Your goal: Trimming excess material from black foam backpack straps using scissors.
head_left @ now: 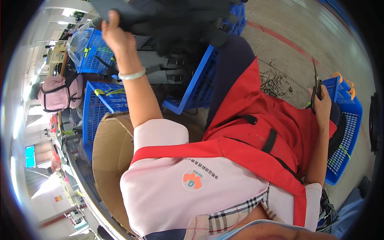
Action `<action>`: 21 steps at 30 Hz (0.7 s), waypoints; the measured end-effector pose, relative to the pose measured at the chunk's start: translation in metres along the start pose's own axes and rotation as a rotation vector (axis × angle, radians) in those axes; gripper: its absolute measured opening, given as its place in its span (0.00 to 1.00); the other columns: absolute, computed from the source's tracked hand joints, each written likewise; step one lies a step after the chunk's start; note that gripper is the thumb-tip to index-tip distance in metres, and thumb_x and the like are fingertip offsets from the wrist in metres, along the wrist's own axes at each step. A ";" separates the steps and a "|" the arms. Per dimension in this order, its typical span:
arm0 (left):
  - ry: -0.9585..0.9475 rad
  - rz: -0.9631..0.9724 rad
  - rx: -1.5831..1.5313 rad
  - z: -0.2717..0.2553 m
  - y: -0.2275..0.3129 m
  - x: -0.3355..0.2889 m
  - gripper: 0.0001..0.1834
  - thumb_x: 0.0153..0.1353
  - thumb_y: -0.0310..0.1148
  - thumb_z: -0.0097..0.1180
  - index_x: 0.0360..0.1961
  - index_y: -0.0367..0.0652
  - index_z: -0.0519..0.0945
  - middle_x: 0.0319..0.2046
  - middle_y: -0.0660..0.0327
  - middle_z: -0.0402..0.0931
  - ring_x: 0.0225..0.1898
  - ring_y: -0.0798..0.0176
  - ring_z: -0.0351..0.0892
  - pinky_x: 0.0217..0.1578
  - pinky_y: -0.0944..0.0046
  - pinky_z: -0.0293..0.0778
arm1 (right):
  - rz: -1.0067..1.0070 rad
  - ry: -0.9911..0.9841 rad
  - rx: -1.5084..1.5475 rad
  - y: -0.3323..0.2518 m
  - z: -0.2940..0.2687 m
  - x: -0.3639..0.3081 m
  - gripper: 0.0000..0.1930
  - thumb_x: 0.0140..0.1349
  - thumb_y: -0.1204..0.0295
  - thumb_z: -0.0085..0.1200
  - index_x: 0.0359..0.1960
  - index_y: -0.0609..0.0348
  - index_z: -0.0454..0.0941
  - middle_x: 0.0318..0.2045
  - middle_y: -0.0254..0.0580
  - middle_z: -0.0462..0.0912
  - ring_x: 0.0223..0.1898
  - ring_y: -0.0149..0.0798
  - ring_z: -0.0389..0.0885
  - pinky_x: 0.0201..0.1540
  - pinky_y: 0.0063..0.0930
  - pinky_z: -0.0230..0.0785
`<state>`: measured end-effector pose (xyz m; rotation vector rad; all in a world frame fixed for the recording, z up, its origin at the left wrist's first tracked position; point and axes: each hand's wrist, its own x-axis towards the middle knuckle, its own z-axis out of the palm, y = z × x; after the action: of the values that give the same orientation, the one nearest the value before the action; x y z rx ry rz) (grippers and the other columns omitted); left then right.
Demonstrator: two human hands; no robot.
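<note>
The left hand (pixel 116 34) is raised high and closed on a piece of dark fabric (pixel 168 18), fingers pinching its near edge, with a pale bangle (pixel 132 75) on the wrist. The right hand (pixel 322 106) is clenched round the handles of a pair of scissors (pixel 317 86), blades pointing up and away from the body, resting just beside a small blue basket (pixel 348 120) at the person's right.

As I judge it, the step in hand is lifting the fabric clear so it can be checked and trimmed. To do it well, keep the grip near the edge so the cloth hangs flat and any loose threads show, bring the piece down over the lap before the scissors come near, and keep the blades shut and turned outward until then, since the 2 hands are well apart and the blades sit close to the knee.

The fabric is dark grey to black, limp and folded over itself, with straps or webbing trailing from it; its far side runs out of view at the top. Below it stand 2 larger blue crates (pixel 100 104) holding more dark pieces with buckles. A red apron (pixel 256 120) covers the lap, and dark thread clippings (pixel 274 82) lie scattered on the concrete floor (pixel 288 24)
</note>
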<state>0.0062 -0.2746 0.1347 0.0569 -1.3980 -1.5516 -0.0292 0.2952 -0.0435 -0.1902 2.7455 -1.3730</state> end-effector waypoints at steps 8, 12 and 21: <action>-0.932 -0.362 -1.311 0.075 -0.022 -0.044 0.20 0.69 0.36 0.42 0.51 0.31 0.73 0.19 0.65 0.67 0.22 0.68 0.66 0.30 0.68 0.65 | -0.130 -0.385 0.589 -0.085 0.049 -0.001 0.17 0.66 0.61 0.49 0.44 0.66 0.73 0.40 0.43 0.80 0.39 0.32 0.80 0.41 0.24 0.70; -0.790 -0.432 -1.279 0.118 -0.069 -0.099 0.16 0.70 0.30 0.37 0.48 0.32 0.75 0.19 0.66 0.69 0.21 0.68 0.67 0.30 0.69 0.67 | 0.155 -0.679 0.956 -0.136 0.074 -0.033 0.11 0.65 0.67 0.53 0.37 0.65 0.75 0.36 0.43 0.82 0.40 0.35 0.80 0.43 0.25 0.71; -0.791 -1.049 -1.543 0.156 -0.137 -0.182 0.26 0.64 0.47 0.50 0.51 0.35 0.74 0.47 0.51 0.76 0.49 0.57 0.72 0.52 0.60 0.67 | 0.068 -0.490 0.942 -0.106 0.089 -0.047 0.12 0.56 0.72 0.65 0.34 0.58 0.71 0.29 0.30 0.76 0.34 0.22 0.74 0.40 0.18 0.68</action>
<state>-0.0838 -0.0633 -0.0190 -0.9731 -0.1707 -3.3881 0.0362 0.1686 -0.0120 -0.3054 1.5100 -2.0644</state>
